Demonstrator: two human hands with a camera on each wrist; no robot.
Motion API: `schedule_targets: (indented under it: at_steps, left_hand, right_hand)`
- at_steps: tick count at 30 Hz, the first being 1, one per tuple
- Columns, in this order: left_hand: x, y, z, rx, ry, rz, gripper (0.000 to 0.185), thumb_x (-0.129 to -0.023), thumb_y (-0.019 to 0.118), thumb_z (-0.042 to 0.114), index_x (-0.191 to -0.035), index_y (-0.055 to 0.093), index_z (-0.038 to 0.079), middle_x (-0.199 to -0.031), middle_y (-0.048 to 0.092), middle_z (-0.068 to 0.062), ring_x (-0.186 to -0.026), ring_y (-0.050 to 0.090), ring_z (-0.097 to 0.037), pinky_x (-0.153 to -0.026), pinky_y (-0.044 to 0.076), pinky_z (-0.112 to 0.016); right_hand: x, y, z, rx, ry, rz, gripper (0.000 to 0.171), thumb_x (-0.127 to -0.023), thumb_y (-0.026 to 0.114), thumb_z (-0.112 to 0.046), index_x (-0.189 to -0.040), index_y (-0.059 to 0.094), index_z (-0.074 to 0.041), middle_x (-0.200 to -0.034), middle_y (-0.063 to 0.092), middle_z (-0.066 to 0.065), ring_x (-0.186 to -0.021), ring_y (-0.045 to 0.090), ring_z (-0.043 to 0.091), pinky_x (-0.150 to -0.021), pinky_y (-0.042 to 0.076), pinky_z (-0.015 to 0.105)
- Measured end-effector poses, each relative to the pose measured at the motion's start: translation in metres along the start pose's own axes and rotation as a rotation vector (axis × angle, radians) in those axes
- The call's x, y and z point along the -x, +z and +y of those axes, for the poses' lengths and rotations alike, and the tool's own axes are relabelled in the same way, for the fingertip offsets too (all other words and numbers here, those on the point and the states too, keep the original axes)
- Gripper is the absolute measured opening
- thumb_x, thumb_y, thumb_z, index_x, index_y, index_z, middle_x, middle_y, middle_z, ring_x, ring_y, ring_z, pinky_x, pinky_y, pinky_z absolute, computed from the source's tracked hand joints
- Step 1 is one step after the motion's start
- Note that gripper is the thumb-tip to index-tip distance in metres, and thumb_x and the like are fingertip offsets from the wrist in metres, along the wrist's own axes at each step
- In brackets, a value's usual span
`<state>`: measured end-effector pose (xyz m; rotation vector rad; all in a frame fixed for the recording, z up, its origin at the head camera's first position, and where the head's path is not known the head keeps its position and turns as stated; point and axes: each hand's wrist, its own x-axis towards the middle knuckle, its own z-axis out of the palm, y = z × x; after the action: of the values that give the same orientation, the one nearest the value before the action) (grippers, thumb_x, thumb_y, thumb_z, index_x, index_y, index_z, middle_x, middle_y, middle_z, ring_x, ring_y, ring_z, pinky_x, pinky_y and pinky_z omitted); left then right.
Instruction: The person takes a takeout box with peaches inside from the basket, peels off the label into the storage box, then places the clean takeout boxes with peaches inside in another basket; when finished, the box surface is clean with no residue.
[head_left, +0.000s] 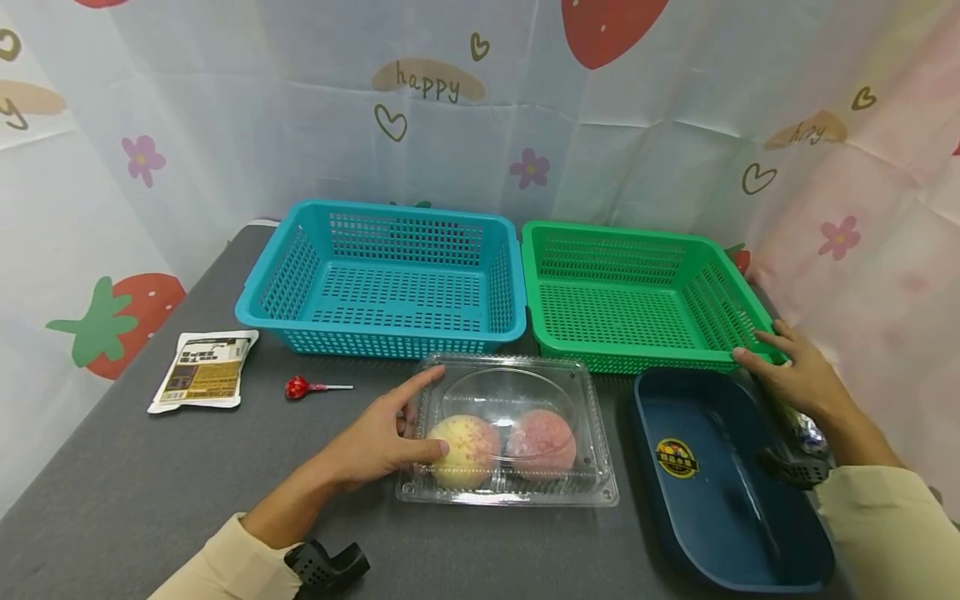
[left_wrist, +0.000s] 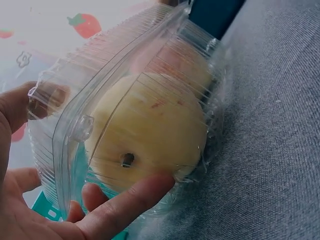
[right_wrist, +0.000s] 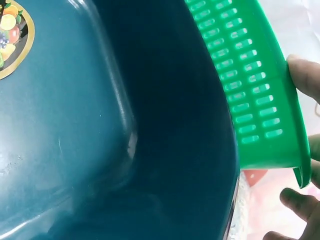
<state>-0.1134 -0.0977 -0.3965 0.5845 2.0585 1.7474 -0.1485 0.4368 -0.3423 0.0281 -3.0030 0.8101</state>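
Observation:
A clear plastic clamshell box (head_left: 517, 383) lies shut on the grey table, with a yellowish peach (head_left: 465, 450) and a pinker peach (head_left: 542, 442) inside. My left hand (head_left: 382, 433) touches its left end, index finger straight along the top corner and thumb against the front edge. The left wrist view shows the box (left_wrist: 65, 130) and the yellowish peach (left_wrist: 150, 130) close up between thumb and finger. My right hand (head_left: 787, 375) holds the near right corner of the green basket (head_left: 528, 275). In the right wrist view the thumb presses on the basket wall (right_wrist: 250, 90) and the fingers curl behind the corner.
An empty teal basket (head_left: 390, 333) stands left of the green one. A dark blue tub (head_left: 720, 500) with a fruit sticker lies at the front right, also filling the right wrist view (right_wrist: 100, 125). A red lollipop (head_left: 297, 387) and a white packet (head_left: 204, 369) lie at the left.

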Motion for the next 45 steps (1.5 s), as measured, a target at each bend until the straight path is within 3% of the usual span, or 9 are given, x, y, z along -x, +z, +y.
schedule_targets:
  at_steps: [14, 27, 34, 41, 45]
  left_hand:
    - [0.004, -0.002, 0.005, 0.16, 0.043, -0.01, 0.093, -0.075, 0.076, -0.005, -0.153, 0.027, 0.011, -0.088, 0.029, -0.012, -0.06, 0.039, -0.011, -0.053, 0.045, -0.026]
    - [0.012, -0.005, 0.043, 0.25, 0.018, -0.061, 0.09, -0.079, 0.075, -0.003, -0.153, 0.025, 0.014, -0.094, 0.029, -0.017, -0.071, 0.044, -0.022, -0.057, 0.052, -0.034]
    - [0.003, -0.005, 0.071, 0.265, 0.039, -0.058, 0.091, -0.079, 0.073, -0.005, -0.154, 0.027, 0.017, -0.091, 0.032, -0.017, -0.058, 0.044, -0.017, -0.064, 0.057, -0.048]
    - [-0.016, -0.003, 0.097, 0.214, 0.056, -0.038, 0.087, -0.079, 0.073, -0.002, -0.152, 0.032, 0.021, -0.088, 0.035, -0.016, -0.053, 0.035, -0.014, -0.057, 0.052, -0.034]
    - [-0.029, 0.0, 0.11, 0.202, 0.066, -0.017, 0.086, -0.078, 0.074, -0.001, -0.151, 0.035, 0.023, -0.088, 0.036, -0.015, -0.063, 0.038, -0.018, -0.057, 0.05, -0.033]
  right_hand:
    - [-0.001, 0.0, 0.002, -0.04, 0.022, 0.0, 0.076, -0.096, 0.055, -0.043, -0.14, 0.034, 0.016, -0.155, 0.005, 0.029, -0.137, 0.003, 0.054, -0.098, 0.013, 0.074]
    - [-0.001, 0.001, 0.001, -0.042, 0.018, -0.004, 0.075, -0.096, 0.056, -0.042, -0.139, 0.035, 0.016, -0.155, 0.006, 0.028, -0.136, 0.004, 0.055, -0.098, 0.013, 0.074]
    - [-0.001, -0.001, 0.0, -0.026, 0.011, -0.004, 0.075, -0.096, 0.056, -0.042, -0.138, 0.037, 0.017, -0.154, 0.008, 0.03, -0.136, 0.005, 0.056, -0.097, 0.015, 0.074]
    - [-0.001, 0.0, 0.001, -0.026, 0.029, -0.008, 0.076, -0.096, 0.055, -0.043, -0.139, 0.035, 0.017, -0.154, 0.007, 0.03, -0.135, 0.005, 0.057, -0.097, 0.015, 0.075]
    - [-0.001, 0.0, 0.001, -0.024, 0.029, -0.01, 0.076, -0.096, 0.055, -0.043, -0.139, 0.035, 0.017, -0.154, 0.006, 0.03, -0.135, 0.005, 0.058, -0.096, 0.015, 0.075]
